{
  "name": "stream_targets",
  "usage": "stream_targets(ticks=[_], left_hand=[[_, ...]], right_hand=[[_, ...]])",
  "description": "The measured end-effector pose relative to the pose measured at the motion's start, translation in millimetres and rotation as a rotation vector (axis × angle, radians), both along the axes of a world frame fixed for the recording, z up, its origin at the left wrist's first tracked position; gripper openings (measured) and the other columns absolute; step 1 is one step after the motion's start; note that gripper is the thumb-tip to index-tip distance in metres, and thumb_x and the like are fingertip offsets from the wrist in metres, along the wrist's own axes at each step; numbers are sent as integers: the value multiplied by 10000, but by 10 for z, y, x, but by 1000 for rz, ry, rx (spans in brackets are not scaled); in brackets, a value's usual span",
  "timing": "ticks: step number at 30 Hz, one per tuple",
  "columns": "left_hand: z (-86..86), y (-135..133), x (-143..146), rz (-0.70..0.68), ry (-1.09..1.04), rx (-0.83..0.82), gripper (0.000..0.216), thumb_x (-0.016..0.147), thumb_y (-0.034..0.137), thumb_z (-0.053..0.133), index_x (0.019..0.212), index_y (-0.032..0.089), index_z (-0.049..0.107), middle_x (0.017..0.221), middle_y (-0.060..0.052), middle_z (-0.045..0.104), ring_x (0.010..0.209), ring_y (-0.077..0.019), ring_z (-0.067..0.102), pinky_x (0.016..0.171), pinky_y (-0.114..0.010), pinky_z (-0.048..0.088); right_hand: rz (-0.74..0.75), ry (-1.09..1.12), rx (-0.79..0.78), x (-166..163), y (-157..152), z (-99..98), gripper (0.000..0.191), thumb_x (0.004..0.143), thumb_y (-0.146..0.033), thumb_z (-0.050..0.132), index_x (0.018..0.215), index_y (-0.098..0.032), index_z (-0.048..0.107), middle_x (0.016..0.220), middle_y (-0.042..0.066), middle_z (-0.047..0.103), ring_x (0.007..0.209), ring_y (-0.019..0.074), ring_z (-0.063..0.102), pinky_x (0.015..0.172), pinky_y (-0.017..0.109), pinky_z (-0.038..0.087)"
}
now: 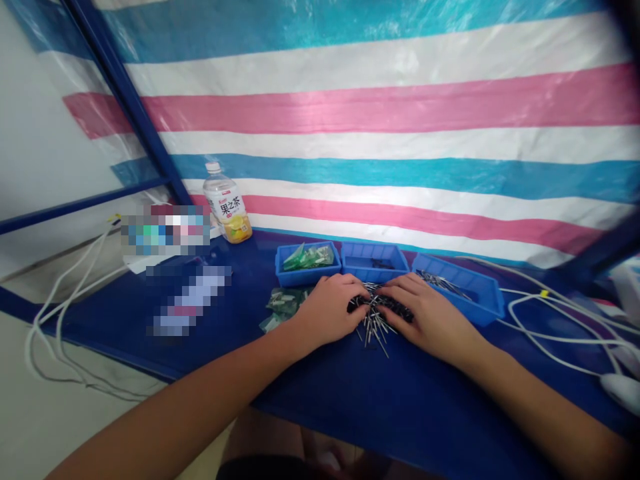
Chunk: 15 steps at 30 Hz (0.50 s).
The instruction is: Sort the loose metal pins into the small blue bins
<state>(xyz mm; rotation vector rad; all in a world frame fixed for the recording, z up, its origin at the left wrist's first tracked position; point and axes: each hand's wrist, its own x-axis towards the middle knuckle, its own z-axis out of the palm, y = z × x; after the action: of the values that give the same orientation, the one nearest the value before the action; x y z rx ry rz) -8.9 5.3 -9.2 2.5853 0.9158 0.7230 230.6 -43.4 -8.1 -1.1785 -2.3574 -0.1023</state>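
White cables hang over the left edge of the blue worktop, then comes an upright drink bottle. Next, a blue tray holds green packets, with more packets before it. The left hand, half curled, touches a pile of thin metal pins on the worktop, near a middle tray. The right hand, likewise half curled, touches the pile's other side; whether either grips any pins, I cannot tell. Beyond, a right tray holds loose pins.
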Motion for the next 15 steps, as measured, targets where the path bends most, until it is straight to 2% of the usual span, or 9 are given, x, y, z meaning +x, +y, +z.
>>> stream_targets(ticks=[4, 8, 11, 15], left_hand=[[22, -14, 4, 12, 35, -7, 178, 974, 306, 702, 1122, 243, 779, 1242, -69, 755, 1138, -294, 686, 1014, -488, 511], [28, -19, 10, 20, 41, -23, 289, 980, 297, 692, 1261, 231, 715, 1299, -70, 744, 1185, -301, 672, 1012, -478, 509], [28, -24, 8, 22, 40, -28, 354, 986, 293, 683, 1335, 235, 669, 1340, -69, 731, 1220, -301, 661, 1027, -474, 507], [32, -41, 5, 37, 40, -19, 346, 995, 319, 678, 1329, 230, 666, 1325, -69, 736, 1217, -300, 665, 1023, -477, 506]], right_hand=[[0, 99, -72, -43, 12, -44, 190, 1005, -201, 634, 1158, -252, 735, 1083, 82, 761, 1025, 268, 695, 893, 440, 597], [-47, 185, -103, -53, 26, -59, 153, 966, -147, 652, 1047, -245, 736, 1000, 55, 772, 963, 247, 712, 838, 393, 600], [-27, 137, -114, -11, 23, -71, 156, 992, -160, 633, 1086, -240, 728, 1027, 57, 773, 966, 240, 713, 849, 390, 595], [14, -7, -86, 52, 22, -70, 190, 1058, -192, 547, 1149, -225, 710, 1037, 81, 753, 940, 241, 698, 838, 404, 579]])
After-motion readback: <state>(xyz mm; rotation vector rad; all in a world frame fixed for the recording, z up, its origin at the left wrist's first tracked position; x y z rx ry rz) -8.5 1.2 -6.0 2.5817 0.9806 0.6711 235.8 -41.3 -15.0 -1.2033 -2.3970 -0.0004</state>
